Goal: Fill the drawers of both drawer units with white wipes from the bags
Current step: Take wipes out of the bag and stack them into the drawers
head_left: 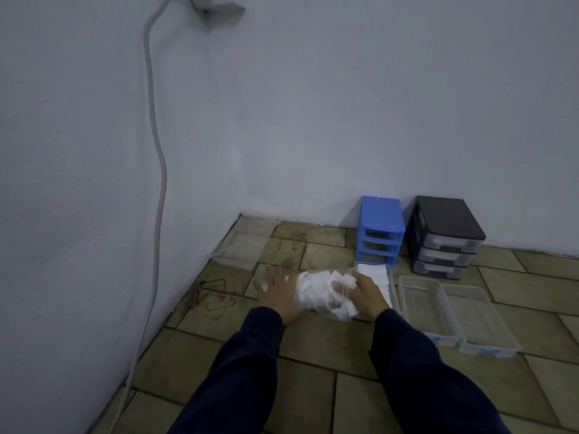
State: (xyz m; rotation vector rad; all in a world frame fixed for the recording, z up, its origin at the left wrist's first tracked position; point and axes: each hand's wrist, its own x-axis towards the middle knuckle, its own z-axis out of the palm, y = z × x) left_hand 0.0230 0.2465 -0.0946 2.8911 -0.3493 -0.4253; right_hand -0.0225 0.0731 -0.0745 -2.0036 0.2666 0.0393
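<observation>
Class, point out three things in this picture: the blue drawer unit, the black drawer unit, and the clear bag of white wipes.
blue drawer unit [380, 214]: head view, on its top panel.
black drawer unit [445, 222]: head view, on its dark top.
clear bag of white wipes [313, 291]: head view, on the wipes showing through the plastic.

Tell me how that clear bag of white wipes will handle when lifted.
The clear bag looks thin and crumpled, so it will probably sag and shift rather than hold shape. Its wipes lie loose and bunched, so it is likely light. The right hand pinches it; the glossy film may slip.

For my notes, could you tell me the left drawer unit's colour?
Blue, clearest in the head view: the left drawer unit.
</observation>
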